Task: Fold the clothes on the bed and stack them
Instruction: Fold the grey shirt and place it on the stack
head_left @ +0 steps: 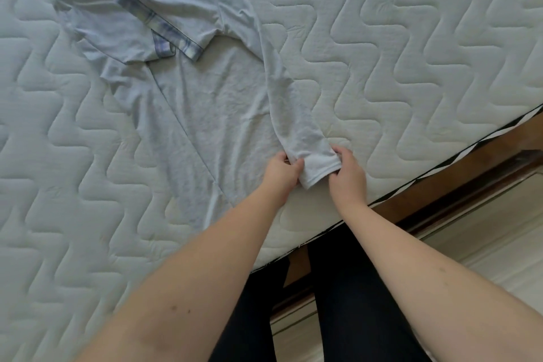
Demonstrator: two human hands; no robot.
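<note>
Both hands pinch cuff: left hand (280, 170), right hand (346, 173); sleeve (291, 109) runs far-left toward shirt (205, 91) on bed (411, 53).

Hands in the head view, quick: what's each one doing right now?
Left hand: closed, pinching the left side of the pale blue garment at its hem end.
Right hand: closed, pinching the right side of the same hem end.

Pale grey long-sleeved top (211, 103) with plaid-trimmed collar and cuffs, spread rumpled on the bed (411, 53), one sleeve stretched toward the near edge.
</note>
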